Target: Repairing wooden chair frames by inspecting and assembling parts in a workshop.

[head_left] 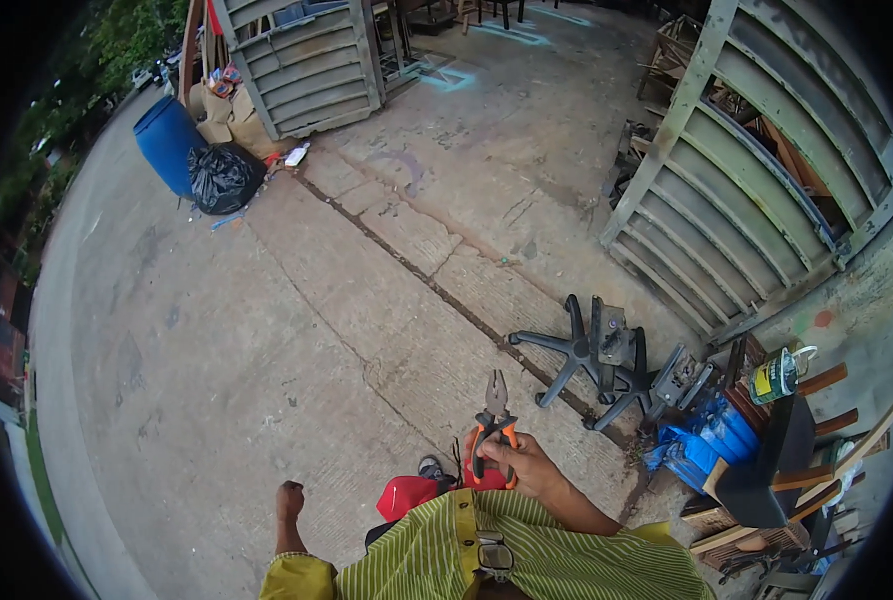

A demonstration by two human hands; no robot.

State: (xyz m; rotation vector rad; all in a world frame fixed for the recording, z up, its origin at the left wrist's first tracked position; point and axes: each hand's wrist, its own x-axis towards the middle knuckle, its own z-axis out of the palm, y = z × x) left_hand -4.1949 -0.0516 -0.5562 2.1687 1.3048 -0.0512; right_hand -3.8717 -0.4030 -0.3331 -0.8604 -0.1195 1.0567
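Note:
Pliers (496, 425) with orange-and-black handles are held upright in my right hand (527, 465), their jaws pointing up above a red cloth item (407, 497) near my waist. My left hand (290, 498) hangs low beside my body with its fingers curled; whatever it holds, if anything, is hidden. A shoe (431, 466) shows below, on the concrete ground (297, 380). My striped yellow-green shirt (597, 562) fills the lower edge.
Metal gates (302, 70) (717, 220) flank a concrete entrance. A blue barrel (160, 140) and black bag (222, 182) lie upper left. Chair bases (577, 350), stacked furniture (752, 480), blue plastic (697, 445) and a bucket (774, 378) are at the right. A road runs along the left.

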